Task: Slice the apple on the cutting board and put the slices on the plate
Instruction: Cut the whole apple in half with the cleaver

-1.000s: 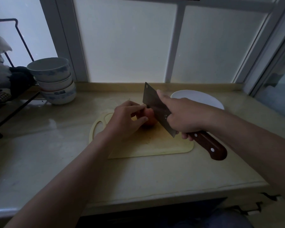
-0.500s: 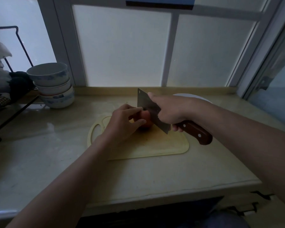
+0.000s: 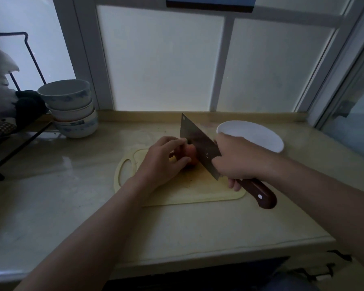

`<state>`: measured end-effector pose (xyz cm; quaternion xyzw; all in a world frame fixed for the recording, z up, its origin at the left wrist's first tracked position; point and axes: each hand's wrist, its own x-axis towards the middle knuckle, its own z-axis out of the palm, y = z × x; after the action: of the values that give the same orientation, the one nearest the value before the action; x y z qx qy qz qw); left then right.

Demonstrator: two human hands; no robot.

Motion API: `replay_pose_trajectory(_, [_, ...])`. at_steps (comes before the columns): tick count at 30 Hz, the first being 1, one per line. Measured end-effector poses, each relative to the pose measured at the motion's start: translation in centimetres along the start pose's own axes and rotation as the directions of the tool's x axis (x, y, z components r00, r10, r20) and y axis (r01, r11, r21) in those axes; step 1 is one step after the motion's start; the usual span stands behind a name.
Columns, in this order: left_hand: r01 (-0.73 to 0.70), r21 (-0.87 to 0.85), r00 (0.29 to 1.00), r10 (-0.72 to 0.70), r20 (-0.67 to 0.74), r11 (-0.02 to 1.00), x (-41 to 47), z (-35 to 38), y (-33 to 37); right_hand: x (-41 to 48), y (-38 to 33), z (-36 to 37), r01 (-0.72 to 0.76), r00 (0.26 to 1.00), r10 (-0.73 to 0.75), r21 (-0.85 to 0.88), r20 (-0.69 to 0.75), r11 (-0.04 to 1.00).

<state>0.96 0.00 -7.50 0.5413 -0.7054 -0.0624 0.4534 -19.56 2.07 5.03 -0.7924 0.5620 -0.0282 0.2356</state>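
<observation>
Left hand (image 3: 162,160) pinching the apple (image 3: 190,156) on the cutting board (image 3: 198,192), right hand (image 3: 237,162) clenched round the knife (image 3: 198,141) set against it: fingertips (image 3: 182,141) so near the knife risk a cut should the apple roll.

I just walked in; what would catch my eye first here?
The broad steel cleaver with a brown wooden handle, gripped by the right hand at mid-counter, its blade against a reddish apple. The left hand holds that apple on the pale yellow plastic cutting board. Behind the right hand lies a white oval plate; a stack of white-and-blue bowls stands far left by the window.
</observation>
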Motion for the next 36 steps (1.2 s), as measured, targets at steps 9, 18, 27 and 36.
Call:
replay_pose_trajectory(9, [0.004, 0.015, 0.999, -0.004, 0.038, 1.000, 0.1, 0.1, 0.1, 0.1, 2.3, 0.8, -0.053, 0.996, 0.048, -0.066, -0.080, 0.996])
replay_pose_trajectory(18, [0.097, -0.004, 0.995, -0.097, 0.015, 0.995, 0.6, 0.4, 0.1, 2.1, 0.2, -1.8, -0.058, 0.998, 0.062, -0.151, 0.027, 0.987])
replay_pose_trajectory(27, [0.139, 0.003, 0.990, -0.139, 0.021, 0.990, 0.9, 0.4, 0.4, 3.3, 1.5, -3.3, -0.090, 0.990, 0.080, 0.092, 0.114, 0.992])
replay_pose_trajectory(36, [0.068, 0.026, 0.997, -0.069, 0.035, 0.997, 0.9, 0.2, 0.2, 1.4, 2.0, -0.1, -0.034, 0.999, 0.033, -0.069, -0.012, 0.997])
